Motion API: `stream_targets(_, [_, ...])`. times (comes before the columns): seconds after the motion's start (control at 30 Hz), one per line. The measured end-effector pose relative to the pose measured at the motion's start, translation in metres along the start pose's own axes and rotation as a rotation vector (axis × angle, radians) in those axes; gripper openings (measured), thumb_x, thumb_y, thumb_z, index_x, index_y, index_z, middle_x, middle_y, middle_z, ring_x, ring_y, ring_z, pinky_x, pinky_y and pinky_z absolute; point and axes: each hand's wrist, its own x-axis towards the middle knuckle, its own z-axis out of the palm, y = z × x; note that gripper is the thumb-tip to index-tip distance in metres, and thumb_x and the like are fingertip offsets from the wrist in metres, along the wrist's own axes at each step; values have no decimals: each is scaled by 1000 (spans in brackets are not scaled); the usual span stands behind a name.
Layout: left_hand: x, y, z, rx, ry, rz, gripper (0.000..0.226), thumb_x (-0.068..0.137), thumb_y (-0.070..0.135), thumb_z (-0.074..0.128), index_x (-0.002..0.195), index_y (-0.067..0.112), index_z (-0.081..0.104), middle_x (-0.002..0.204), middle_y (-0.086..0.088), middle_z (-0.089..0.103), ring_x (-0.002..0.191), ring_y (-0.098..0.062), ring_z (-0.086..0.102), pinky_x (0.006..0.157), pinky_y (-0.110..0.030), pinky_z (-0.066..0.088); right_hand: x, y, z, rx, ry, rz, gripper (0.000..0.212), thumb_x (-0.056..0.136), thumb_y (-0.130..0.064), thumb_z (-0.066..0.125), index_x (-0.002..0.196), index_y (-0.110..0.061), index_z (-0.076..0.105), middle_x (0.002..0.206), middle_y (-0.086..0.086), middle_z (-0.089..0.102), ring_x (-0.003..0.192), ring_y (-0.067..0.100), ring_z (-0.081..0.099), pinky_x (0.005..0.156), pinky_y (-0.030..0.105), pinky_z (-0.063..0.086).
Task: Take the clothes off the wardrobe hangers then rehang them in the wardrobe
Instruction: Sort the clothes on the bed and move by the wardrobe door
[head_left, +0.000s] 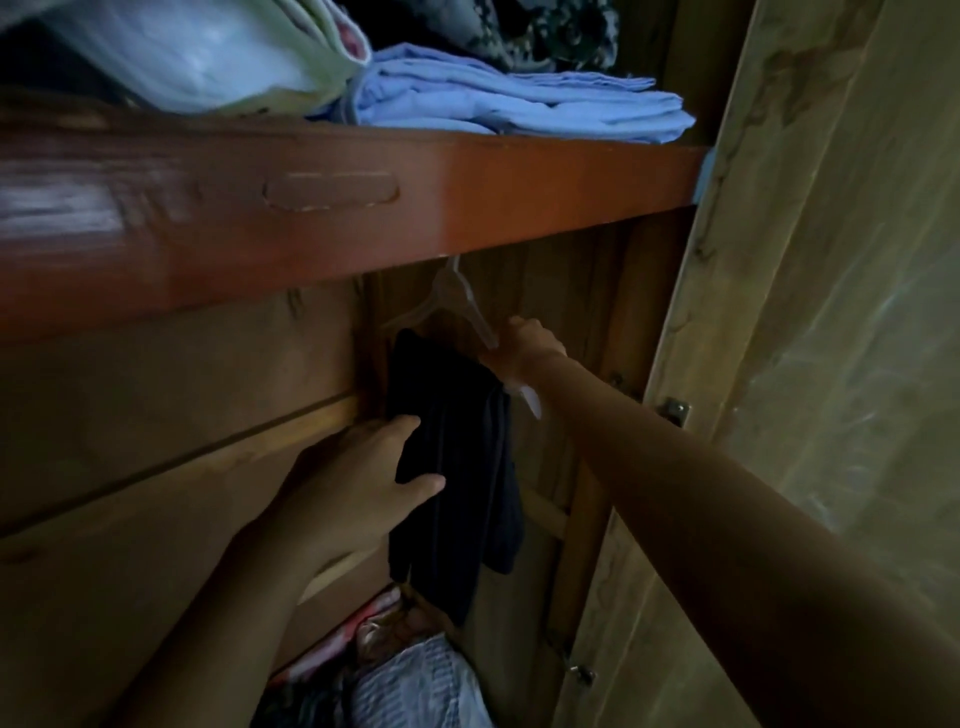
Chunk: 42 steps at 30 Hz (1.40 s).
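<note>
The wardrobe (156, 395) fills most of the view, seen from below and at a tilt — its wooden back panels are dim, and its open door (810, 312) with a pale, marbled inner face runs down the right side. A thick red-brown shelf (467, 192) crosses the upper part of the wardrobe. On the shelf lies a stack of folded light-blue cloth (519, 98), with a pale green bundle (197, 52) to its left, blurred, and a dark patterned fabric (561, 31) behind.

Below the shelf hangs a dark garment (457, 467), draped over a clear plastic hanger (460, 299) whose hook goes up behind the shelf's front edge; what the hook hangs from is hidden. The garment falls in long folds, its lower end just above a heap of clothes at the wardrobe's bottom — a striped grey-white piece (415, 686) and something pink and red (363, 623) beside it.

The right hand (524, 348) reaches up and in, its grip closed round the right arm of the hanger, the clear tip of which sticks out below the hand. The left hand (353, 488) is at the garment's left edge, its grip pinching a fold of the dark cloth between thumb and fingers.
</note>
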Motion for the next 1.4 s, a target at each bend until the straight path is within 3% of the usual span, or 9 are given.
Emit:
stream_targets(0.1, [5, -2, 1, -4, 11, 3, 71, 91, 58, 55, 152, 31, 28, 150, 8, 42, 132, -10, 45, 86, -19, 32, 6, -3, 9, 53, 36, 26, 37, 98, -36, 53, 124, -11, 56, 123, 13, 61, 112, 35, 61, 78, 35, 43])
stream_targets(0.27, [3, -15, 13, -63, 22, -18, 76, 89, 64, 52, 153, 38, 18, 153, 11, 40, 134, -11, 44, 94, -24, 38, 6, -6, 18, -3, 148, -4, 24, 92, -6, 52, 115, -5, 61, 114, 16, 64, 107, 37, 63, 73, 34, 42])
stream_targets(0.47, [3, -26, 16, -54, 41, -27, 77, 88, 68, 48, 152, 42, 14, 150, 14, 43, 131, -8, 47, 87, -21, 35, 4, 1, 9, 9, 279, 2, 21, 87, -2, 53, 106, -4, 62, 108, 17, 65, 101, 37, 64, 69, 36, 42])
stream_targets(0.67, [19, -6, 19, -109, 103, 10, 77, 92, 56, 53, 156, 33, 16, 153, 6, 40, 135, -12, 43, 99, -25, 39, -21, 31, -9, 82, 304, 4, 17, 97, -18, 51, 102, -6, 62, 107, 18, 65, 99, 39, 63, 69, 35, 40])
stream_targets(0.8, [28, 10, 19, -184, 144, 31, 74, 94, 47, 56, 156, 28, 19, 154, 4, 38, 139, -14, 38, 103, -26, 35, -61, 59, -9, 118, 302, -81, 39, 102, -43, 44, 98, -10, 65, 95, 15, 67, 89, 37, 65, 65, 36, 42])
stream_targets(1.0, [33, 21, 19, -298, 306, 1, 73, 93, 46, 57, 155, 30, 21, 157, 2, 34, 142, -19, 34, 108, -38, 35, -114, 57, -15, 6, 347, -252, 42, 102, -51, 37, 87, -19, 60, 75, 1, 61, 66, 25, 62, 55, 35, 44])
stream_targets(1.1, [34, 25, 16, -299, 381, -12, 79, 93, 42, 59, 156, 26, 13, 160, -2, 27, 145, -24, 29, 111, -42, 32, -138, 71, -26, -7, 352, -275, 39, 102, -52, 36, 78, -27, 52, 67, -6, 53, 56, 16, 49, 53, 30, 33])
stream_targets(1.3, [36, 43, 28, -385, 159, 122, 66, 98, 39, 51, 156, 29, 20, 158, 3, 31, 144, -14, 28, 115, -35, 27, -196, 124, -41, 69, 362, -212, 40, 100, -55, 37, 71, -31, 50, 58, -10, 52, 53, 6, 52, 49, 24, 35])
stream_targets(1.4, [40, 65, 40, -407, 18, 215, 57, 100, 43, 46, 153, 33, 27, 155, 10, 35, 142, -8, 32, 115, -34, 28, -222, 143, -52, 96, 385, -209, 42, 101, -53, 41, 62, -34, 41, 53, -7, 48, 49, 10, 50, 50, 31, 41])
